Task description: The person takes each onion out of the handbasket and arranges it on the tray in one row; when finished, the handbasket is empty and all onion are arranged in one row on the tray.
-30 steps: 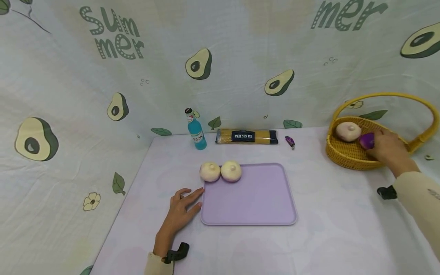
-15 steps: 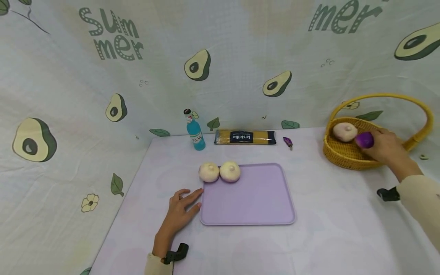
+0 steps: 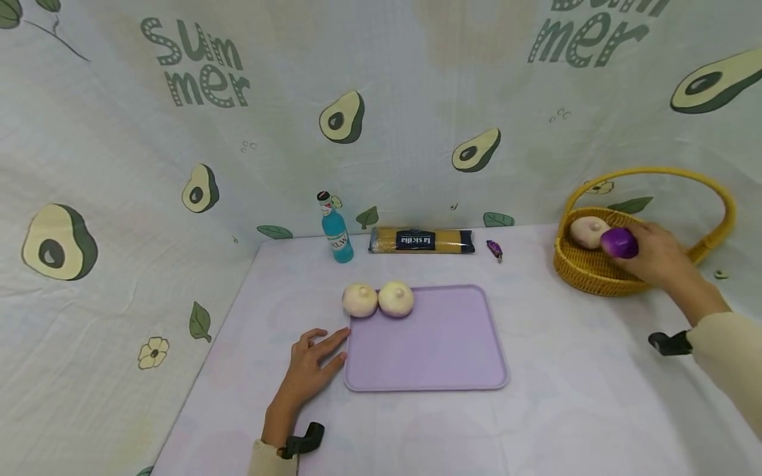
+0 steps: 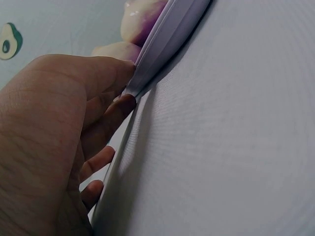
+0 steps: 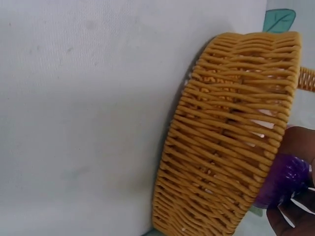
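Note:
In the head view my right hand [image 3: 657,256] grips a glossy round purple vegetable [image 3: 619,243] over the yellow wicker basket [image 3: 595,284]. A pale turnip-like vegetable [image 3: 589,232] lies in that basket, partly covered by the purple one. The right wrist view shows the purple vegetable [image 5: 283,182] at the basket's rim, with fingers around it. My left hand [image 3: 309,370] rests with spread fingers, its fingertips at the left edge of a lilac tray [image 3: 434,350]. Two pale turnip-like vegetables [image 3: 360,300] sit side by side at the tray's back left corner; purple undersides show in the left wrist view.
Along the back of the table stand a blue bottle [image 3: 337,235] and a lying pack of pasta [image 3: 421,240]. A small purple wrapped item [image 3: 495,250] lies to their right. The basket's tall handle [image 3: 655,170] arches over its top. A printed cloth hangs behind.
My right hand has shifted slightly left with the purple vegetable, which shows more now and overlaps the pale one. The head view has turned a little. My left hand stays at the tray's edge.

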Motion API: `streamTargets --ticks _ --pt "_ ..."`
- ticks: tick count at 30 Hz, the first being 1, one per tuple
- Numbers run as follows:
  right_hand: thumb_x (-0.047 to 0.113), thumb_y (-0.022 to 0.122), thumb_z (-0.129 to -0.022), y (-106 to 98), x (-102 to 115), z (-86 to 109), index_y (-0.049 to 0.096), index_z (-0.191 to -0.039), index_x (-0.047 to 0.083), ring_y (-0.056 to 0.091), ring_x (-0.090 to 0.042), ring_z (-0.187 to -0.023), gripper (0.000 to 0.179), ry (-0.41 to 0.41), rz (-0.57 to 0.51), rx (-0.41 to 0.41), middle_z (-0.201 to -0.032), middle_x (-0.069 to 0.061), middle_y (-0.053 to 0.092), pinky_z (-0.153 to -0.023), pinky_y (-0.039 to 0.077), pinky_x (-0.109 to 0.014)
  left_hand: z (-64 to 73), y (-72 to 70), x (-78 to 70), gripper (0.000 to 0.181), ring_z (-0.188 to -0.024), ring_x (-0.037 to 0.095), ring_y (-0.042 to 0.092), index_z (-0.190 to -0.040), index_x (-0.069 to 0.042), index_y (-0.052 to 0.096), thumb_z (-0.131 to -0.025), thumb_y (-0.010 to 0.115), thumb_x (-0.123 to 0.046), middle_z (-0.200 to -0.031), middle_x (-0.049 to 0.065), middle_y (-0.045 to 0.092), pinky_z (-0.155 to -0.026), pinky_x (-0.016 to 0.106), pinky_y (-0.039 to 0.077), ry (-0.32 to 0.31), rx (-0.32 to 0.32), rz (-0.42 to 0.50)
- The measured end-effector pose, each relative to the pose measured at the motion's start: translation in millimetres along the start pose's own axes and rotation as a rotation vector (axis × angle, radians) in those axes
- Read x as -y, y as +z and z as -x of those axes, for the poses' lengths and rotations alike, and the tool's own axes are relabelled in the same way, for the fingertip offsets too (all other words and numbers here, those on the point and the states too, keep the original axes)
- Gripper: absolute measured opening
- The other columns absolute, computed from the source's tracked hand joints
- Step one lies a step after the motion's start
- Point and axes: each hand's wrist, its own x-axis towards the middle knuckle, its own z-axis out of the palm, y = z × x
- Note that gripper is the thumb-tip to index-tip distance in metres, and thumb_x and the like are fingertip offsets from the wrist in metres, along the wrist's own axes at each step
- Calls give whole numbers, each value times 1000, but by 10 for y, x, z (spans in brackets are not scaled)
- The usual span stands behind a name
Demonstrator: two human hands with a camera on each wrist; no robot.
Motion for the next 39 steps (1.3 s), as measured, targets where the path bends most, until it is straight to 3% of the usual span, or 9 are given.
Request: streamTargets --ticks 9,20,33,39 --pt "9 74 -85 -48 199 72 31 -139 -23 29 -64 -118 76 -61 7 -47 -132 -47 30 -96 27 -75 7 -36 -4 47 -131 26 40 -143 -33 57 -97 64 -42 -140 -16 57 -99 51 26 -18 25 11" --pt "16 74 -89 -64 504 107 27 -146 -19 26 -62 -126 82 -66 3 -28 -139 -45 27 -101 24 -73 -4 -53 -23 47 -131 27 40 -142 -33 58 -97 65 -42 -138 -14 59 -99 51 28 -28 20 8" --pt "16 78 -85 -19 756 159 33 -144 -16 30 -61 -125 81 -158 -6 -28 -139 -42 32 -101 27 -72 -10 -53 -25 47 -131 27 40 -143 -32 58 -98 64 -42 -137 -14 60 -100 52 26 -16 23 17" --pt "13 80 -83 44 907 165 37 -141 -17 33 -59 -124 78 -209 -1 -35 -138 -39 35 -99 30 -72 0 -56 -30 47 -132 26 39 -143 -34 57 -97 64 -42 -137 -14 60 -101 52 26 -44 36 17"
